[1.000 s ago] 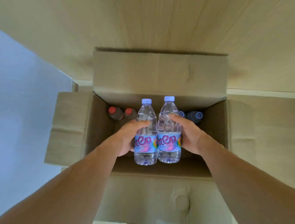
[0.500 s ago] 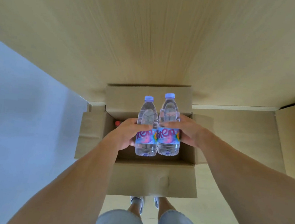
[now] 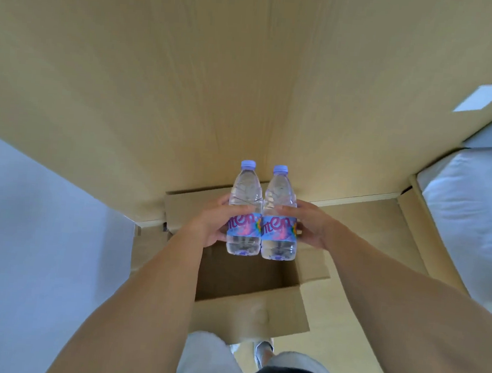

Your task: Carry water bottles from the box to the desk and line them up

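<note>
Lifted clear above the box [image 3: 248, 278] rim — both bottles [image 3: 263, 214], touching.

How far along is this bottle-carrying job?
Done: two bottles are lifted clear of the box. In hand: the left hand grips the left bottle, the right hand grips the right bottle. Left: setting them on the desk, which isn't visible.

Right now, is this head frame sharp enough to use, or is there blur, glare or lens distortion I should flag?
Head view: the two bottles and both hands, left and right, are sharp; the wooden panel streaks toward the edges; straight lines bow from the wide lens; soft, even light, no harsh glare.
</note>
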A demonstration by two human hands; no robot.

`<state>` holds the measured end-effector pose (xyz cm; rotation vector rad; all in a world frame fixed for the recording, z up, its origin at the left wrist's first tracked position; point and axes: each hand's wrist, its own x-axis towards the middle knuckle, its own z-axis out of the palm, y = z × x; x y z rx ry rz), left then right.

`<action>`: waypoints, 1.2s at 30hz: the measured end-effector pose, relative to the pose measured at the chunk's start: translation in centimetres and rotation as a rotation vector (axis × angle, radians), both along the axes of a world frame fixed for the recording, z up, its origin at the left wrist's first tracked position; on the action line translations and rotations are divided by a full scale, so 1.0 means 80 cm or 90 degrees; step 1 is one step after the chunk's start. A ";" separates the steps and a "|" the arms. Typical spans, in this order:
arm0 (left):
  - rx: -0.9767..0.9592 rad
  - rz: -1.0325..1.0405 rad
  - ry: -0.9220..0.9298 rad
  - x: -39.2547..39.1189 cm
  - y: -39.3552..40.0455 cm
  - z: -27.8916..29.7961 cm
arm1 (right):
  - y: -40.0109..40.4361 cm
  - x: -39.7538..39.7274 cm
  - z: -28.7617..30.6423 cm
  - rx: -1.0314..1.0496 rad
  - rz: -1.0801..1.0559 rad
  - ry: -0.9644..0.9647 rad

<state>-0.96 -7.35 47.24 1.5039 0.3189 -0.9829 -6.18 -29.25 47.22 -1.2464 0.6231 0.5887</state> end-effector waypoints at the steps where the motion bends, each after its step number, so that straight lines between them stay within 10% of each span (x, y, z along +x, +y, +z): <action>1: -0.004 -0.012 -0.007 0.000 -0.004 0.008 | -0.001 -0.007 0.008 -0.011 -0.023 0.001; 19: -0.128 -0.320 -0.065 -0.057 -0.114 0.091 | -0.025 -0.198 0.098 -0.071 -0.443 -0.059; 36: -0.166 -0.759 -0.026 -0.342 -0.272 0.118 | -0.008 -0.551 0.123 -0.124 -0.845 -0.036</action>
